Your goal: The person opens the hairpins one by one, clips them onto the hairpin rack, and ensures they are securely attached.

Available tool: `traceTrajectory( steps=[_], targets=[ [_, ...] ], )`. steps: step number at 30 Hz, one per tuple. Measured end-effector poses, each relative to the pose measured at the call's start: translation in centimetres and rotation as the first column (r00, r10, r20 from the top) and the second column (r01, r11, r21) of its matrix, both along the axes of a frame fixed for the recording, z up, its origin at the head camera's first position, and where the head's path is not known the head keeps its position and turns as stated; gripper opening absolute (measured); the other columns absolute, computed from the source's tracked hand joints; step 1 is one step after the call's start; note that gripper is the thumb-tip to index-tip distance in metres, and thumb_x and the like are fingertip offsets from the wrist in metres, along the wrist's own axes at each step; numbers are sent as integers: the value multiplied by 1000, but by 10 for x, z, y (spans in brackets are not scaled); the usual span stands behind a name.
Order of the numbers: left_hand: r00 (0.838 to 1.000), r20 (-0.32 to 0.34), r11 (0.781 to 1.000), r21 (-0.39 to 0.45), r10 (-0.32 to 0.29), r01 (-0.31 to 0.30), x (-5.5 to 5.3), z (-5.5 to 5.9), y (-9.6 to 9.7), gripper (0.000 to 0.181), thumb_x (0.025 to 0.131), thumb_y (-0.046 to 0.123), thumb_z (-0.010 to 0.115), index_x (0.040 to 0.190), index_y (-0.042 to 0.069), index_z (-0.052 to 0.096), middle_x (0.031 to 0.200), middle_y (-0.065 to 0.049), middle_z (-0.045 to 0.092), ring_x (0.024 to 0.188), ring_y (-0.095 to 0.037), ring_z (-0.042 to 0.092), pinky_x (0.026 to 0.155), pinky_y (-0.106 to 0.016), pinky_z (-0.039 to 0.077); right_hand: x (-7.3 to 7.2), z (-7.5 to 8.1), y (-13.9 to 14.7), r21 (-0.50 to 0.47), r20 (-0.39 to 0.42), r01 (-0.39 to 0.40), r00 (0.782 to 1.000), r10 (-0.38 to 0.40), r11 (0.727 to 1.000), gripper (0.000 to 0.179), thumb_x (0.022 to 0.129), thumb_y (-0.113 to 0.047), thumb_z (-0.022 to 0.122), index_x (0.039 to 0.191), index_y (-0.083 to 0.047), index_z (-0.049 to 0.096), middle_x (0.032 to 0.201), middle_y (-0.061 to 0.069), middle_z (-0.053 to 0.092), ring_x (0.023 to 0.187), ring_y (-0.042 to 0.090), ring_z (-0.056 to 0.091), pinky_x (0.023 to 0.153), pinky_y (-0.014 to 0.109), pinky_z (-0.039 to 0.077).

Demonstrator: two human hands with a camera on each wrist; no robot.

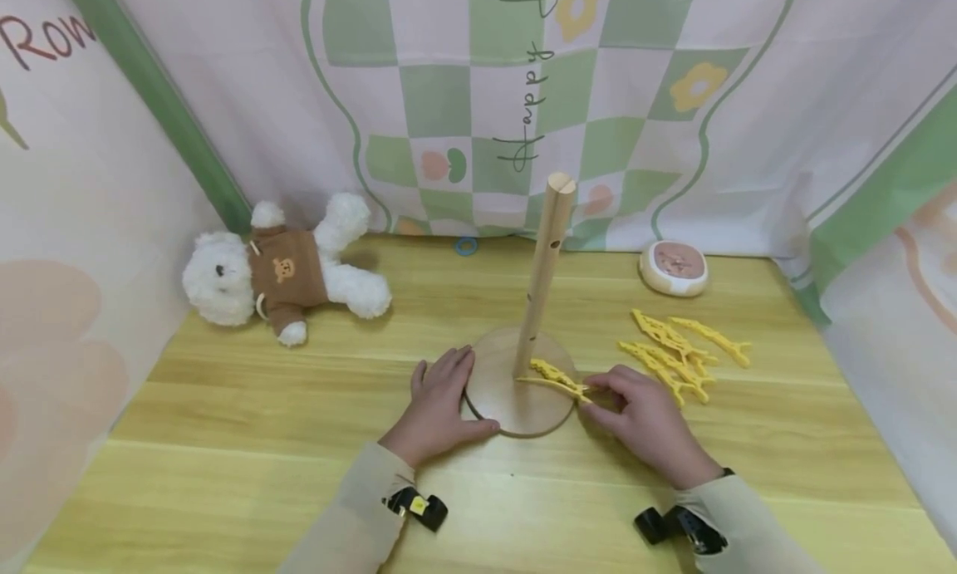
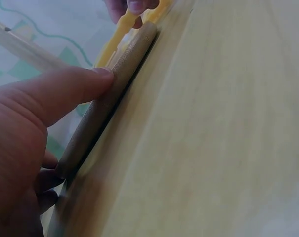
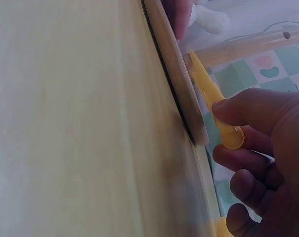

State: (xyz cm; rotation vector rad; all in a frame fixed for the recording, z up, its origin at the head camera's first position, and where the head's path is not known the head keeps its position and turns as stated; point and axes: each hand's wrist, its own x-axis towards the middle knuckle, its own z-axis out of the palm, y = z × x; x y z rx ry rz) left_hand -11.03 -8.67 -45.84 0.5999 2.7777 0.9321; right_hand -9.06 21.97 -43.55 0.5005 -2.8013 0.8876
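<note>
- The wooden table [image 1: 262, 449] carries everything.
- A wooden stand sits mid-table: a tall post [image 1: 548, 217] on a round base [image 1: 516, 416]. A bump up high might tip it.
- A toy dog [image 1: 287, 271] lies near the table's back left corner.
- The left hand [image 1: 443, 404] holds the base by its rim. If it lets go, the stand could slide.
- The right hand [image 1: 646, 416] pinches a yellow piece [image 3: 205, 84] by one end.
- Loose yellow pieces [image 1: 661, 331] lie toward the right edge. The right arm might knock them.
- The held piece is over the base, its tip near the post's foot. Pinched only at one end, it could twist or slip.
- A blue ring [image 1: 458, 246] lies by the back edge.
</note>
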Motion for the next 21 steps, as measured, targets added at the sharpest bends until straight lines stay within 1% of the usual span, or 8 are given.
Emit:
traceTrajectory(
  steps=[5,10,12,14,18,21],
  targets=[
    [1000,-3,1000,-15,16,-16,-1,-1,1,111,77,58,80,157,1,29,164,-11,26,152,-28,18,118,-59,0,-2,1,-4,-8,17,-3,1000,3,1000,28,81,-18,84,107,-11,77,77,-11,55,65,5,46,57,24,40],
    [997,-58,999,-30,44,-45,3,2,7,108,74,62,81,152,0,39,159,-12,35,148,-28,27,117,-63,8,-5,-1,-6,-12,43,-6,999,6,1000,28,82,-18,84,108,-13,76,79,-10,57,65,6,47,57,24,42],
    [995,-86,997,-42,59,-63,5,4,10,107,71,64,82,148,-1,44,157,-13,39,146,-28,32,116,-64,12,-5,-2,-8,-18,45,-11,999,12,1000,28,82,-17,84,108,-13,76,79,-10,57,65,6,47,56,24,42],
    [992,-99,995,-60,73,-79,6,6,13,107,69,66,82,146,0,48,155,-12,41,144,-27,35,115,-64,15,-5,-1,-9,-30,42,-20,999,21,999,27,82,-15,84,108,-11,76,79,-9,57,65,6,47,56,24,41],
    [990,-106,993,-70,90,-98,8,7,14,106,67,68,82,143,0,51,153,-11,43,141,-26,39,115,-64,16,-5,-1,-11,-43,32,-30,999,31,999,27,82,-14,84,107,-10,76,79,-8,58,66,5,47,55,23,42],
    [989,-111,993,-56,96,-103,8,7,13,102,68,66,82,141,1,53,150,-11,46,139,-27,42,116,-62,16,-6,0,-14,-45,35,-33,999,35,998,27,82,-16,84,108,-11,76,81,-8,59,67,6,49,57,23,44]
  ],
)
